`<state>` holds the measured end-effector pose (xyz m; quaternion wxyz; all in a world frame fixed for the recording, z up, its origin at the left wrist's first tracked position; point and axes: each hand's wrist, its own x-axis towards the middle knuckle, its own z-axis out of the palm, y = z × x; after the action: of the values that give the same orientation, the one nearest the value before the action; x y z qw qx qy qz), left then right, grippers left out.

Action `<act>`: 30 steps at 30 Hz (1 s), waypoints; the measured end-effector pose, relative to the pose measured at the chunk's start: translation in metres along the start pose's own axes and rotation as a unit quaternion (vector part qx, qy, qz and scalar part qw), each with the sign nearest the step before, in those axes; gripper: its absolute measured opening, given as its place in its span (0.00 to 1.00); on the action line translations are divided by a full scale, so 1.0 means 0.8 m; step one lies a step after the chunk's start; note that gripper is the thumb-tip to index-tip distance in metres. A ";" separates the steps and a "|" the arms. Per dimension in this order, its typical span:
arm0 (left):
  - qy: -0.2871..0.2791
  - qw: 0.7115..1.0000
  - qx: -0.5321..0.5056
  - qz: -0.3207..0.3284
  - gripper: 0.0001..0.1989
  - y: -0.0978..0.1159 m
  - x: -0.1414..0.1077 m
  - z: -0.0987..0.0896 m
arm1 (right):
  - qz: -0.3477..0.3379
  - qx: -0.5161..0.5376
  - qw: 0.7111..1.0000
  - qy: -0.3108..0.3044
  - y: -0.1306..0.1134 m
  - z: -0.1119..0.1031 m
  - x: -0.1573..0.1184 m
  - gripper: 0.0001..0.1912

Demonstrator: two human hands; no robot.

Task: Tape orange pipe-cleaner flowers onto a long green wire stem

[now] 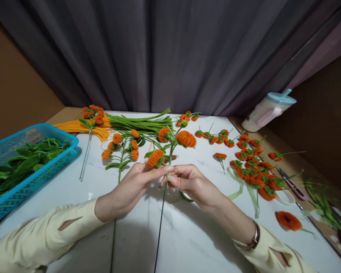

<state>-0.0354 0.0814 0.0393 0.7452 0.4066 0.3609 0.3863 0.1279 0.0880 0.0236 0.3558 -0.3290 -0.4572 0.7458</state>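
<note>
Between my two hands stands a stem of orange pipe-cleaner flowers [186, 139], its fuzzy green branches carrying several ribbed orange heads. My left hand [136, 184] pinches the stem just under the lowest bloom. Close against it, my right hand [190, 184] has thumb and fingertips closed on the same stem, where pale green tape seems to wrap it. Below the fingers a thin dark wire [160, 231] runs down toward me. Left of my hands lies another flower branch [121, 157] with orange heads and green leaves. Part of a tape roll [186, 196] shows beneath my right hand.
A blue basket [74, 146] of green leaves is at left. Green pipe cleaners [142, 123] and yellow ones [71, 127] lie at the back. Loose orange flowers [252, 170], scissors [294, 187] and a lidded cup [268, 110] are at right. A curtain [170, 53] hangs behind.
</note>
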 end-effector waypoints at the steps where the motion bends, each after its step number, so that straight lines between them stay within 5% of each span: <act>1: 0.007 1.000 0.017 0.006 0.09 -0.001 -0.003 0.001 | -0.002 -0.001 1.000 0.015 -0.001 0.001 -0.001 0.11; 16: 0.057 0.968 0.227 0.087 0.10 0.007 -0.008 0.006 | -0.048 -0.156 0.983 0.087 -0.019 0.029 -0.022 0.12; 30: 0.034 0.991 0.125 0.028 0.06 0.017 -0.008 0.002 | 0.021 -0.242 0.970 0.033 -0.046 0.020 -0.026 0.13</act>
<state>-0.0402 0.0804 0.0533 0.6647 0.4934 0.4199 0.3722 0.1343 0.0751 0.0665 0.2647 -0.4397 -0.6047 0.6091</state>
